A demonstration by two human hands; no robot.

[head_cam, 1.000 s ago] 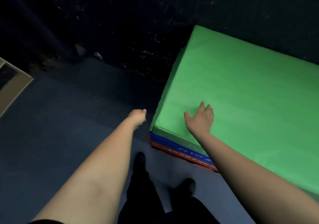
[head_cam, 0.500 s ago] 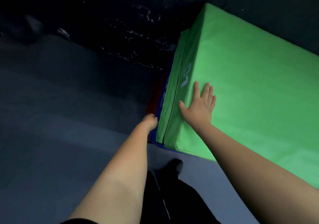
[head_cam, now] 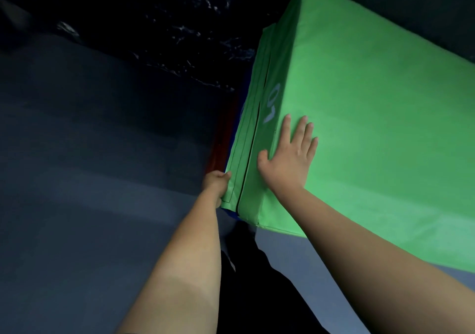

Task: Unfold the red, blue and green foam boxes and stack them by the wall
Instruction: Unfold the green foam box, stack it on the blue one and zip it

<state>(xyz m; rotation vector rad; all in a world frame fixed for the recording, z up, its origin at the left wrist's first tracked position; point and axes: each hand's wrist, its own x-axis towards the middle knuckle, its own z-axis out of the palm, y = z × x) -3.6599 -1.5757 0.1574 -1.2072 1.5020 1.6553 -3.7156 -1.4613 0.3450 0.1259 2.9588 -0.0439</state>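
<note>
The green foam box [head_cam: 372,107] stretches away to the upper right, the right hand [head_cam: 289,153] flat and open on top, the left hand [head_cam: 216,183] gripping its near corner edge

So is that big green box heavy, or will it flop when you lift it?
Probably light: the left hand grips the green foam box at one corner while the right hand lies flat on top. It looks fairly stiff, with straight edges. Its smooth cover may be slippery.

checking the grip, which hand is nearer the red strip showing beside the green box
Left. The left hand grips the green box at its lower edge, right below the red strip. The right hand lies flat on the box's top face, farther over.
</note>
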